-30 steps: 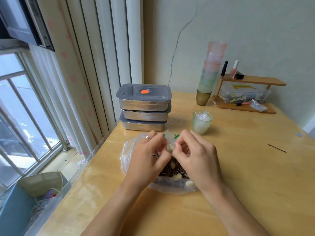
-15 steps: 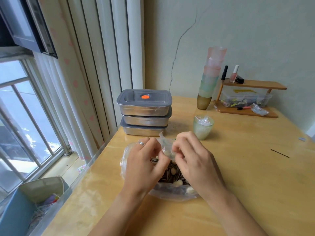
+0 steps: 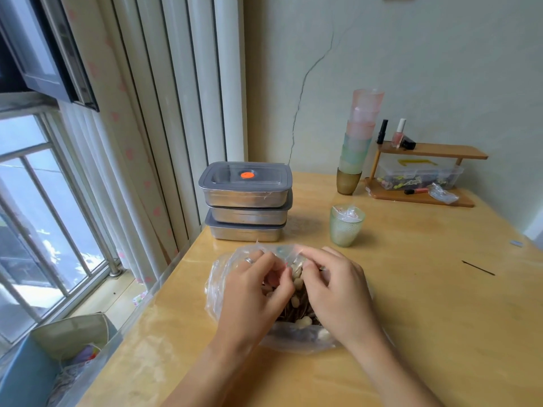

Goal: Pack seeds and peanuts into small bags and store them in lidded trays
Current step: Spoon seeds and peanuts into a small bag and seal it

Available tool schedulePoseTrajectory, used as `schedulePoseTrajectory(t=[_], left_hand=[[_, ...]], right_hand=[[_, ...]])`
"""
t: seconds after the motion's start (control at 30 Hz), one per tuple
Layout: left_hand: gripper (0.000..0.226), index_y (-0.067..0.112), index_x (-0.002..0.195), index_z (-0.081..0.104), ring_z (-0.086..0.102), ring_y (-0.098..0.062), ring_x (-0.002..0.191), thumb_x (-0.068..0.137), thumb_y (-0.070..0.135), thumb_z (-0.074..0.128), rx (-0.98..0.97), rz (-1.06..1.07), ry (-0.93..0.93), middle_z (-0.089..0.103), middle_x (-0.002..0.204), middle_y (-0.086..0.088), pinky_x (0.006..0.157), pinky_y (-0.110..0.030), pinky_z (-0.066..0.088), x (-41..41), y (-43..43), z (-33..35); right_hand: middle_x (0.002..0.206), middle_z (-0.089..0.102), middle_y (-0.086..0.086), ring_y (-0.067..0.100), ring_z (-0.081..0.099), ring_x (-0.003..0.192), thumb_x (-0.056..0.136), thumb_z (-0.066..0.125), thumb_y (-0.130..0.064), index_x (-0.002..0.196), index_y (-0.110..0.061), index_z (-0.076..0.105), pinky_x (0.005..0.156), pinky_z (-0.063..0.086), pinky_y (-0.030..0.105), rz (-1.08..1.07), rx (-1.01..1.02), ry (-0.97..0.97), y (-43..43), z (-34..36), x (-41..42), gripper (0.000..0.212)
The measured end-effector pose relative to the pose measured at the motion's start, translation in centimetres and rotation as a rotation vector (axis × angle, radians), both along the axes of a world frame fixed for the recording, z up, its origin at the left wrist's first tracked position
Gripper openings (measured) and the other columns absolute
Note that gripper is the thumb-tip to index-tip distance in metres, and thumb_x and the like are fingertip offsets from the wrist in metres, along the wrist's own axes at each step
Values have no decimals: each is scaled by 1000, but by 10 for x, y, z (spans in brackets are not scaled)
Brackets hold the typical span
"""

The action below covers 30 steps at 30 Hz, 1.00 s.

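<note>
A large clear plastic bag (image 3: 217, 292) of dark seeds and pale peanuts (image 3: 302, 321) lies open on the wooden table (image 3: 426, 318). Over it, my left hand (image 3: 252, 295) and my right hand (image 3: 335, 289) pinch a small clear bag (image 3: 295, 273) between their fingertips; a few peanuts show inside it. Behind the bag stand three stacked steel trays with grey lids (image 3: 246, 201), the top lid bearing an orange dot. A green glass (image 3: 346, 226) stuffed with small empty bags stands to the right of the trays.
A tower of pastel cups (image 3: 358, 142) stands by the wall. A small wooden shelf (image 3: 426, 171) with nail polish bottles and a plastic box sits at the back right. A thin dark stick (image 3: 478, 267) lies on the table. A window and curtains are left; a bin (image 3: 58, 362) stands below.
The small bag has come down from in front of the trays to just above the big bag, and both hands have lowered with it. Peanuts now show in it.
</note>
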State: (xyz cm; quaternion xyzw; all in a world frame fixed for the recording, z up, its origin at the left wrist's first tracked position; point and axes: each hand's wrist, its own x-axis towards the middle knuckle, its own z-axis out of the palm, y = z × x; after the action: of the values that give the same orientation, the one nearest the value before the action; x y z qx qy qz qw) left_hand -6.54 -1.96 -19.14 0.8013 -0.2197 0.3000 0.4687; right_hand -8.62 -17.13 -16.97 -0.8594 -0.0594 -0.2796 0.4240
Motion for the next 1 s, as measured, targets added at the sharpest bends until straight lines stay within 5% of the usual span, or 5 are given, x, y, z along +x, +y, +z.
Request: schedulePoseTrajectory(t=[0.27,0.43,0.63,0.83,1.0], left_hand=[[19,21,76,56,48,-12,67,89,28,67,82,105,-81,44,73,15,56,-35,45,5,-2,-11],[37,17,85,45,40,-15,77,81,46,69,166,172,-127,41,85,9,71,-28,36,2,5,-3],[54,15,122,53,39,-19,146,85,48,74,282,85,-195,46,151,6,117,-39,23,4,17,1],[52,25,127,51,63,-2,109,89,57,66,304,94,-68,66,108,21,112,-31,21,6,20,1],[44,29,116,49,58,-5,101,85,37,80,320,124,-31,63,108,21,99,-30,25,10,20,-7]], right_hand=[[109,77,-16,10,31,37,97,47,9,130,-25,69,39,29,20,346,692,371,11,17,-11,52],[122,74,-10,11,35,38,96,44,9,124,-34,71,41,34,22,389,560,399,5,21,-11,58],[106,75,-13,13,35,41,94,43,13,123,-35,71,48,34,31,487,362,430,-4,28,-12,62],[74,62,27,40,35,49,92,47,8,113,-38,72,49,34,45,475,155,407,-8,23,-11,57],[53,60,1,13,50,44,90,47,5,108,-39,77,53,45,22,335,180,349,-6,17,-9,56]])
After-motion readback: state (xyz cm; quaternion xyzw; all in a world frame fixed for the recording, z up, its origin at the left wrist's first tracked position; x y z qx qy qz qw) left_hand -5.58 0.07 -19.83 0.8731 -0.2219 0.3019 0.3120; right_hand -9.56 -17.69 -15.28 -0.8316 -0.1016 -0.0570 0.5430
